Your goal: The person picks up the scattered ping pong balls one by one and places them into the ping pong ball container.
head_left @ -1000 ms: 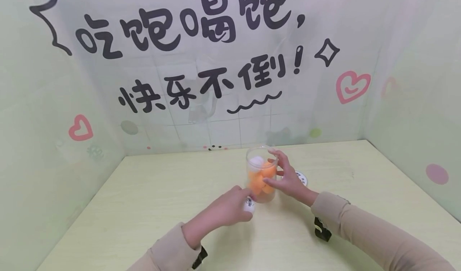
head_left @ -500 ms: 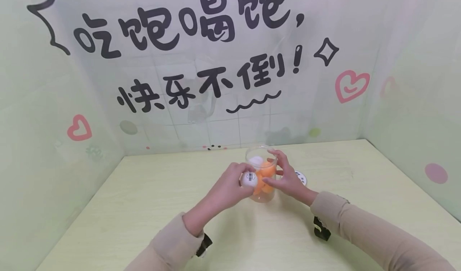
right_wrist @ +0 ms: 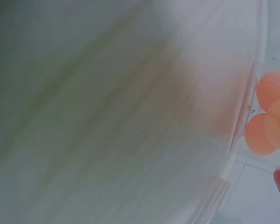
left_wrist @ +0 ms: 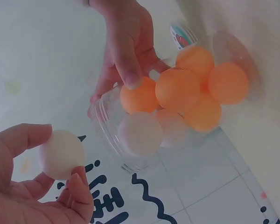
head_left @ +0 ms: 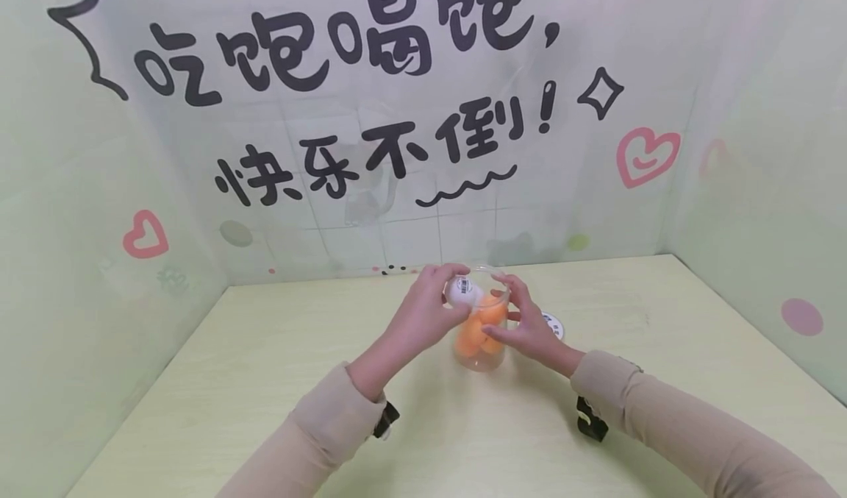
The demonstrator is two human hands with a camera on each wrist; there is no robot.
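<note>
Head view: white ball [head_left: 462,291] raised from table level to rim of clear jar [head_left: 481,336], pinched by left hand [head_left: 423,315] at jar's 10 o'clock. Jar steadied on table [head_left: 265,380] by right hand [head_left: 526,326], fingers curled around wall at 3 o'clock. Drop-in judged imminent.

Left wrist view: white ball [left_wrist: 61,154] seen between thumb and fingertips; orange balls [left_wrist: 196,91] and white ones inside jar [left_wrist: 130,140].

Right wrist view: mostly blur; orange balls [right_wrist: 266,121] at 3 o'clock.

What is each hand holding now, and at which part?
The left hand pinches a white ball by its sides, at the jar's open top. The right hand grips the clear jar around its side wall.
</note>
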